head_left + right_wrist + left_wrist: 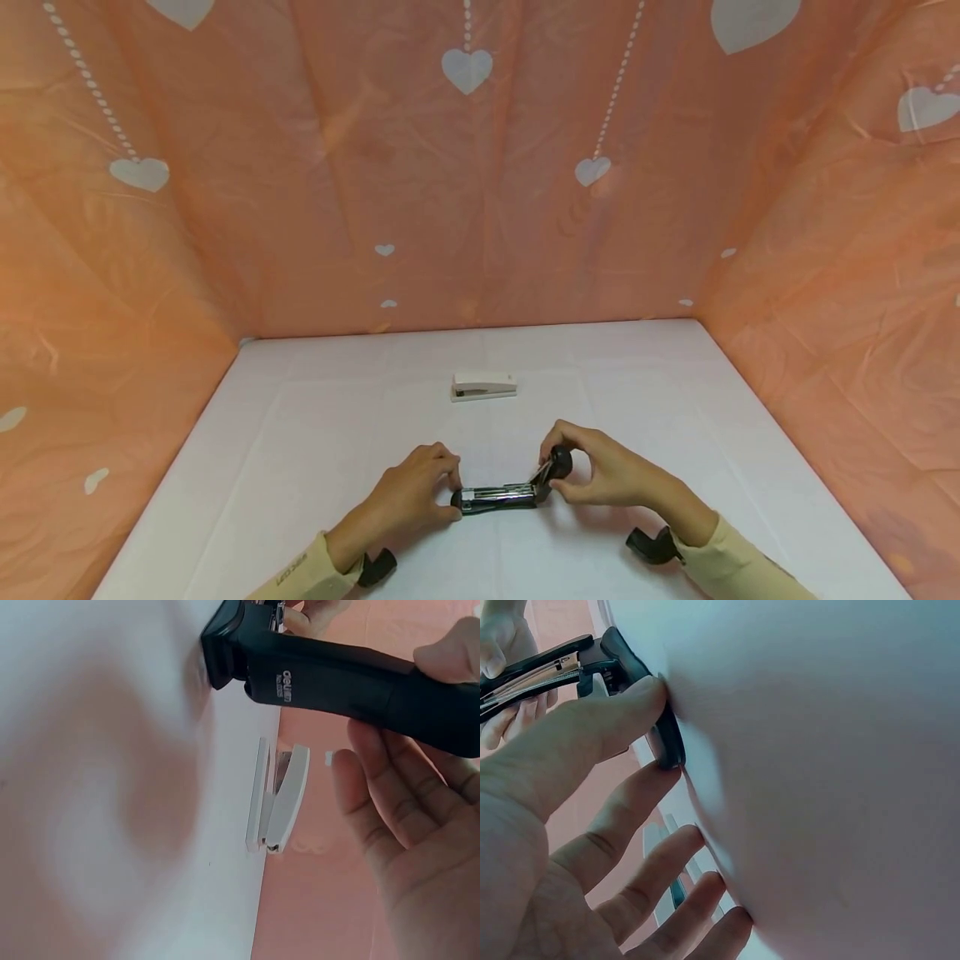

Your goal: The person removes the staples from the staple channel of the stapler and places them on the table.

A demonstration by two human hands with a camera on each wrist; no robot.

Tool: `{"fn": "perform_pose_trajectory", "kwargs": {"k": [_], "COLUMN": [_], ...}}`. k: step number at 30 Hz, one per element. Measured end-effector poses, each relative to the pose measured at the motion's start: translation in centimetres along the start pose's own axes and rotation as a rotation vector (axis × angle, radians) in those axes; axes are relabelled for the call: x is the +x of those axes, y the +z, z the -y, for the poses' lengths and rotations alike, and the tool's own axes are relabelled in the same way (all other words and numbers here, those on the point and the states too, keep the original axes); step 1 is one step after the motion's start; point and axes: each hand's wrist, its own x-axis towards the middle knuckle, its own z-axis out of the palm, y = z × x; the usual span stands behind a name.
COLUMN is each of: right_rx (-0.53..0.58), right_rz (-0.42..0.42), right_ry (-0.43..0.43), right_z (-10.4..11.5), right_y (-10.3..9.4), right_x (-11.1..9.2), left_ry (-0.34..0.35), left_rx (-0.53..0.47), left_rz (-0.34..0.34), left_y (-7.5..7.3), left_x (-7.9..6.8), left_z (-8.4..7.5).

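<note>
Head view, nearest first: my pale sleeves point(311, 575) come in from the bottom edge, with a black wrist device point(377, 568) under my left wrist and another at my right. Just beyond, my left hand point(416, 492) and right hand point(603, 467) meet at a black stapler point(498, 498), low in the middle of the white tabletop point(375, 400). It is hinged apart: one part lies along the cloth, and a raised arm point(337, 679) tilts up from its right end.

My left thumb and forefinger pinch the left end of the lying part; the wrist view shows my other fingers reaching down by the tabletop. My right hand is clamped on the free end of the raised arm, thumb on one side, fingers on the other.

I judge it stiff and sturdy, with modest weight for its size. The black casing looks smooth, so dry fingertips could slide on it. The tip of the raised arm should give the best leverage, while the lying end is the place to steady it. I'd keep fingers off the shiny metal strips, which may be springy and could nip.

Farther back, well apart from my hands, a white stapler point(483, 386) sits on the cloth. Behind everything hangs an orange curtain point(337, 208) printed with white hearts point(467, 71).
</note>
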Motion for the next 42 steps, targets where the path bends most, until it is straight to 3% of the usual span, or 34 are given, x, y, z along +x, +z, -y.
{"fn": "perform_pose_trajectory", "kwargs": {"k": [7,20,26,30,40,42], "right_rx": [-0.012,-0.071,-0.162,-0.269,-0.555,-0.566], "right_rz": [0.03,0.193,0.228,0.201,0.042,0.021], "right_ry": [0.048,0.296,0.343,0.322,0.139,0.116], "right_z": [0.2,0.7,0.9,1.5,3.2,3.4], "right_y": [-1.1,-3.0,-2.9,-2.1,0.3,0.6], "right_x": [-0.8,-2.1,-1.9,-1.1,0.8,1.1], "left_ry": [-0.002,0.021,0.047,0.067,0.086,0.096], "left_rx": [-0.005,-0.01,0.035,0.056,0.067,0.079], "left_rz": [0.004,0.002,0.004,-0.002,-0.007,-0.008], "left_y": [0.0,0.1,0.0,-0.1,0.0,-0.1], "left_x": [0.0,-0.1,-0.1,-0.2,-0.2,-0.1], "left_z": [-0.1,0.3,0.5,0.7,0.9,0.9]}}
